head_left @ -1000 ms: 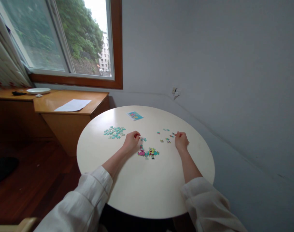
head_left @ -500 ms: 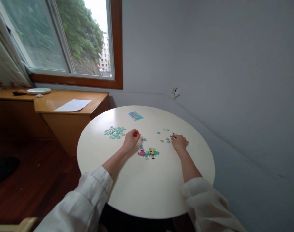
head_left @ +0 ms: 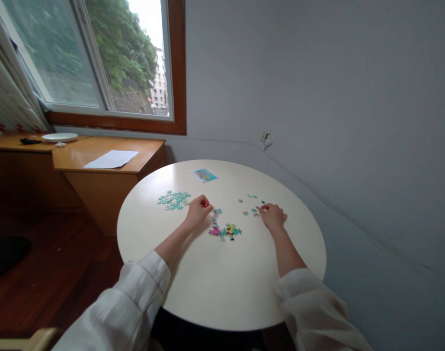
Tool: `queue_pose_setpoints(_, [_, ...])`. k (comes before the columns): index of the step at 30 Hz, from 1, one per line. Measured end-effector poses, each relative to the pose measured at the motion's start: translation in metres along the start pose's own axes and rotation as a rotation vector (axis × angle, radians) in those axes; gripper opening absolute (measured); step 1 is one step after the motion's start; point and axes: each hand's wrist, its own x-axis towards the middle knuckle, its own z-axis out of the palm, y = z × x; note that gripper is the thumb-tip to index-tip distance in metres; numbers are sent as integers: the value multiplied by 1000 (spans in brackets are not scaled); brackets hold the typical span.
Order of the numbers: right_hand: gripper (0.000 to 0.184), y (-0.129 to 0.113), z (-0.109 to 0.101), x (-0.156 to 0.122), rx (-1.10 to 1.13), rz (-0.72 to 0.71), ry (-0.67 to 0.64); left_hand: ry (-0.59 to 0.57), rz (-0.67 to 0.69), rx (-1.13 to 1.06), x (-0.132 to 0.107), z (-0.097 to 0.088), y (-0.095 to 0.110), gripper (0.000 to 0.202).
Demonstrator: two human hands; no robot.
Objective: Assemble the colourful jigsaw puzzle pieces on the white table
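Note:
My left hand [head_left: 199,210] rests on the round table with thumb and fingers pinched together. Just right of its fingertips lies a small cluster of puzzle pieces [head_left: 218,211]; whether the pinch holds anything is too small to tell. My right hand [head_left: 274,215] is closed at the fingertips on a puzzle piece [head_left: 258,208], mostly covered by the fingers. Loose puzzle pieces [head_left: 245,213] lie around it. Between the hands and nearer to me is a partly joined puzzle [head_left: 225,231] with pink and yellow cartoon figures. A heap of turquoise puzzle pieces [head_left: 174,200] lies left of my left hand.
A small blue picture card [head_left: 205,175] lies toward the far side of the white round table [head_left: 222,287]. Left of it stands a wooden desk [head_left: 79,148] with white paper [head_left: 111,159] and a white plate [head_left: 60,137]. The wall rises behind and to the right.
My right hand's fingertips have shifted slightly, uncovering a dark piece beyond them. My left hand stays almost in place, and the joined puzzle looks the same.

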Motion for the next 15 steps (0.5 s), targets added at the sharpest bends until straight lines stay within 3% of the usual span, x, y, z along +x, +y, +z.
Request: queue_pose_setpoints(15, [27,1,2,3,24,25,-27,-17,-26,46,3,3,-6,14])
